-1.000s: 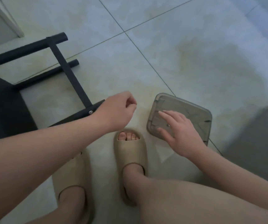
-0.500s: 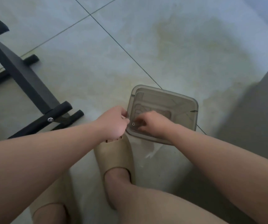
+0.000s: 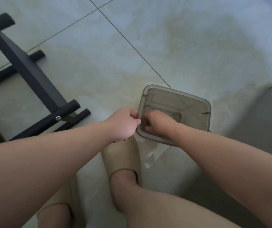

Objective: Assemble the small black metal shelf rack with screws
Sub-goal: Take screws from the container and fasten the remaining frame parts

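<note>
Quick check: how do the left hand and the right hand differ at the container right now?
The left hand is outside the translucent container, at its near-left rim; the right hand reaches down inside it. The left hand's fingers curl at the rim, while the right hand's fingers curl toward the container floor, tips hidden. Shared: both hands are curled with their backs up, and whether either holds anything cannot be seen.

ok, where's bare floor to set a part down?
Free: bare floor beyond the container, across the grout line; also the stretch between the rack and the container. Crowded: container's near corner, where left hand and right hand meet above the sandal.
</note>
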Tool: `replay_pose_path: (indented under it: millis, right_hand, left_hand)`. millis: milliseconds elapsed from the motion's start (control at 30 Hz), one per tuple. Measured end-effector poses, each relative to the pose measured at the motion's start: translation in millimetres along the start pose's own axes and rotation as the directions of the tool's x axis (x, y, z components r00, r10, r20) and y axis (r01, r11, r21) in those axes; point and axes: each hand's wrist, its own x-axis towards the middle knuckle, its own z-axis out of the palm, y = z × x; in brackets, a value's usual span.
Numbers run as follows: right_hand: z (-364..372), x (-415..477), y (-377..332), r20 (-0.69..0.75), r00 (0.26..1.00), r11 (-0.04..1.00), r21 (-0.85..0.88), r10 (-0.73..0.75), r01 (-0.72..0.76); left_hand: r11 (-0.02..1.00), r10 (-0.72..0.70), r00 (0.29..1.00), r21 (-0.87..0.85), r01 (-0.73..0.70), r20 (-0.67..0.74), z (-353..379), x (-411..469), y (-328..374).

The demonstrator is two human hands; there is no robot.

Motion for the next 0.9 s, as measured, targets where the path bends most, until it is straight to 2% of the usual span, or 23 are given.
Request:
replay_pose_path:
  millis: [133,200,267,367,467,567,700,833,900]
  right_hand:
    - [-16,-28,3,-0.152,0.983,0.968,0.244,0.101,-0.062]
    - [-31,-45,-3,-0.262,0.958,0.936,0.352,0.116,-0.017]
    - [-48,-62,-18,-0.372,0.924,0.902,0.424,0.085,0.088]
    - [-74,-82,-52,-0.478,0.878,0.846,0.473,0.011,0.247]
    - [-94,-89,-93,-0.529,0.848,0.809,0.478,-0.046,0.342]
    - [-108,-89,-133,-0.59,0.795,0.804,0.399,-0.143,0.441]
    - [-109,-80,-177,-0.591,0.761,0.77,0.343,-0.268,0.538]
    - [-101,-65,-200,-0.624,0.724,0.727,0.345,-0.295,0.594]
    - [-97,-52,-206,-0.606,0.747,0.748,0.354,-0.274,0.562]
  left_hand:
    - [0.999,-0.034,0.999,0.032,0.035,-0.04,-10,-11,9]
    - [0.998,-0.065,0.994,-0.015,0.064,-0.084,-20,-17,15]
    - [0.974,-0.128,0.987,-0.198,0.108,-0.093,-34,-24,21]
    - [0.841,-0.166,0.983,-0.532,0.102,-0.073,-58,-40,28]
    - [0.697,-0.152,0.988,-0.71,0.098,-0.013,-81,-59,25]
    - [0.62,-0.138,0.99,-0.778,0.101,0.018,-101,-76,11]
    - [0.533,-0.094,0.994,-0.841,0.095,0.053,-126,-95,-17]
    - [0.441,-0.09,0.995,-0.894,0.077,0.042,-147,-102,-44]
    - [0.403,-0.119,0.993,-0.914,0.053,0.005,-154,-103,-58]
